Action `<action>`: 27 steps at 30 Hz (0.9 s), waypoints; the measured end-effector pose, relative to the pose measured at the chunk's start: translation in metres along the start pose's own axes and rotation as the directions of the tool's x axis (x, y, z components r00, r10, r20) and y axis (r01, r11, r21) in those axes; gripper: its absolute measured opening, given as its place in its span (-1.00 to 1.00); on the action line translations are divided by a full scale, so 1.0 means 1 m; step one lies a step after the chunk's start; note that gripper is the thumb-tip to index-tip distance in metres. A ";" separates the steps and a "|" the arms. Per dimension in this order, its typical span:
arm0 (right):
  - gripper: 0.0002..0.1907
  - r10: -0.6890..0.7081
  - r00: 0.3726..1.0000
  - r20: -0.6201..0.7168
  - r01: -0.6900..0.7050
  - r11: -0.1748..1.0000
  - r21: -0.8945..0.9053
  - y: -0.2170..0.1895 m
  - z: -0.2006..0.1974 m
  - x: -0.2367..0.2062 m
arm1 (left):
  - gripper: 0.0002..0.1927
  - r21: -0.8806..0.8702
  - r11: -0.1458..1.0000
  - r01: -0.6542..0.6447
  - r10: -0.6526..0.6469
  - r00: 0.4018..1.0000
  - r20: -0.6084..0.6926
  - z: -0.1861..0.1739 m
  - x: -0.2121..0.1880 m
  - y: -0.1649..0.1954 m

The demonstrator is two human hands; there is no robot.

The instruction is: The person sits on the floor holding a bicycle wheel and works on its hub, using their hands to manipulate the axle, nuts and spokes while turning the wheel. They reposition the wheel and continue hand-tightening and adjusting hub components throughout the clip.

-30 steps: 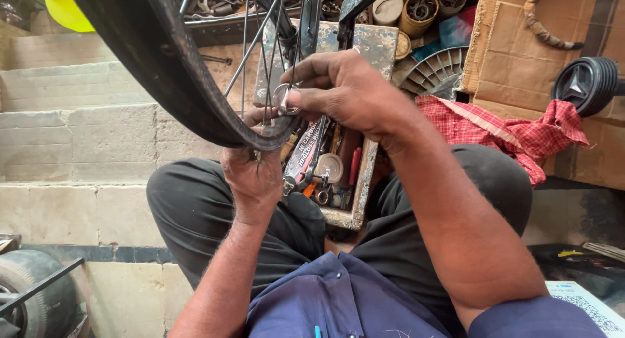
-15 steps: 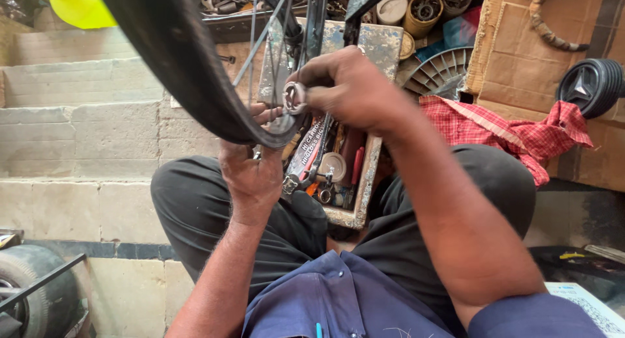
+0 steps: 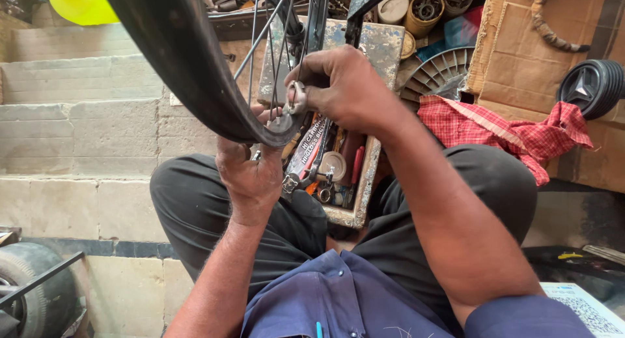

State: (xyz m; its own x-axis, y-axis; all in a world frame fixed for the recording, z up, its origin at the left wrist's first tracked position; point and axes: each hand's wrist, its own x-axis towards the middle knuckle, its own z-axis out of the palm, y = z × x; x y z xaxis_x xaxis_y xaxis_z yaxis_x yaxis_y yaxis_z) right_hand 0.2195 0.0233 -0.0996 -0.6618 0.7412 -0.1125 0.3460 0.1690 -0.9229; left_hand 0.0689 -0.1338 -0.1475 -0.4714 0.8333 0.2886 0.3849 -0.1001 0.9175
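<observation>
Wheel (image 3: 189, 65), gripped at the rim by the left hand (image 3: 250, 172); spoke tool (image 3: 296, 98), pinched in the right hand (image 3: 348, 87): slippage risked, spoke (image 3: 263, 32) possibly overtightened.

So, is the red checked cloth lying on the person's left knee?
No, the red checked cloth lies by the right knee, against the cardboard box.

A red checked cloth (image 3: 514, 130) is lying draped against a brown cardboard box (image 3: 521, 58), with a small black plastic wheel (image 3: 589, 87) leaning just beside it. Round tins (image 3: 426, 9) of small metal parts are standing behind a worn wooden tray (image 3: 364, 182). Pale stone steps (image 3: 71, 117) are running along the left, a yellow object (image 3: 81, 3) sitting above them and a dark tyre (image 3: 32, 292) resting below.
</observation>
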 end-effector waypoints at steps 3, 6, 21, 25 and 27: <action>-0.57 0.015 0.981 0.194 -0.110 0.864 0.492 -0.007 -0.003 -0.001 | -0.63 -0.024 0.998 -0.049 0.050 0.999 0.017 0.002 0.001 -0.002; -0.72 0.051 0.987 0.153 -0.120 0.868 0.483 -0.012 0.002 -0.001 | -0.62 -0.071 0.997 -0.035 0.036 0.999 0.017 0.002 0.001 -0.002; -0.82 0.054 0.982 -0.184 -0.016 0.979 0.203 -0.006 -0.005 0.004 | -0.65 -0.184 0.982 -0.038 0.034 0.999 -0.026 0.001 -0.005 0.005; -0.86 0.109 0.985 -0.136 -0.074 0.969 0.236 -0.001 -0.007 0.005 | -0.68 -0.114 0.987 -0.112 0.110 0.994 -0.024 0.001 -0.006 0.007; -0.85 0.101 0.991 -0.085 -0.065 0.934 0.351 0.005 0.002 0.005 | -0.68 -0.128 0.986 -0.105 0.104 0.994 -0.018 0.002 -0.005 0.007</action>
State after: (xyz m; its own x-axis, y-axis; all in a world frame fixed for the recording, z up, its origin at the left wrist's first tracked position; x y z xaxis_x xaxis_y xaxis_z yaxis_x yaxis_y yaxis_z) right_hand 0.2169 0.0270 -0.1056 -0.5646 0.8069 -0.1732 0.1329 -0.1183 -0.9840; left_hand 0.0755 -0.1380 -0.1435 -0.4434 0.8084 0.3872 0.3276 -0.2559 0.9095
